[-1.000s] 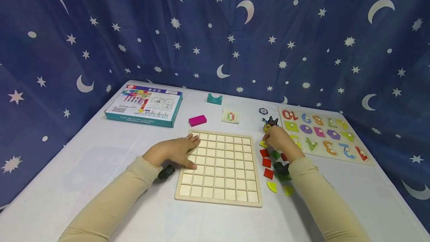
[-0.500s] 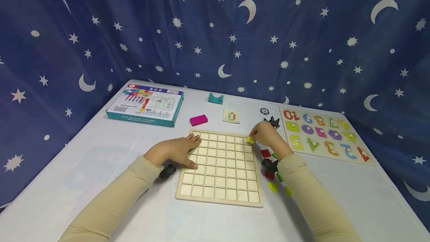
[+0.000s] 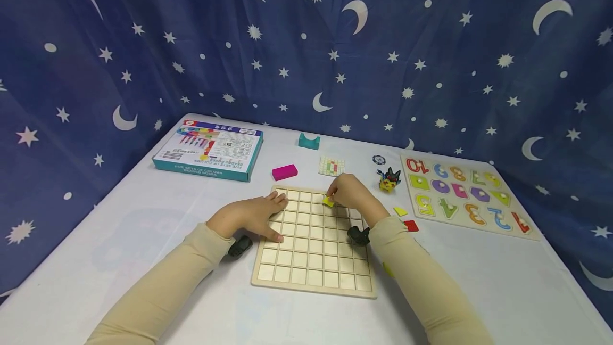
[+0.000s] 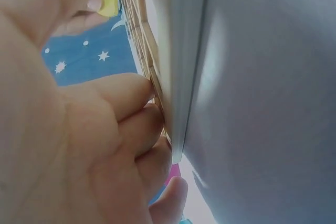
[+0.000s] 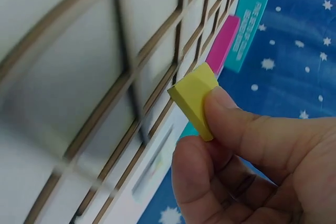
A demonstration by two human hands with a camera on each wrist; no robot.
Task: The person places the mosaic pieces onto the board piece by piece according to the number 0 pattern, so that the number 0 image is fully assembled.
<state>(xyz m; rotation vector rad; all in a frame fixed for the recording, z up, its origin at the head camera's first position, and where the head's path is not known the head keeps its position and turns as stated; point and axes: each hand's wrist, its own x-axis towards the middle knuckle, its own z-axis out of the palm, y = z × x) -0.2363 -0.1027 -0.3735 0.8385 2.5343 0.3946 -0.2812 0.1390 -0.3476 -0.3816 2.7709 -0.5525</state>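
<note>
Here we see the right hand [image 3: 351,194] pinching a small yellow tile [image 3: 328,202] between thumb and fingertip, just above the far rows of the wooden grid board [image 3: 313,276], close to its cells; whether the tile touches the board we cannot tell. The right wrist view shows the tile's [image 5: 195,97] corner tilted toward the board's [image 5: 79,93] dividers. The left hand [image 3: 249,217] lies flat with straight fingers on the board's left edge, holding nothing; its wrist view shows the fingers [image 4: 123,98] pressed against the board's rim [image 4: 157,85]. Right of the board lie a loose yellow piece [image 3: 400,211] and a red piece [image 3: 411,226], and beyond them the number puzzle [image 3: 466,196]. Behind the board sit a small toy figure [image 3: 389,179], a little patterned card [image 3: 331,166], a pink block [image 3: 284,172], a teal block [image 3: 308,141] and, to the far left, a boxed bead set [image 3: 209,150]. The right forearm crosses the board's near right corner, hiding cells there.
</note>
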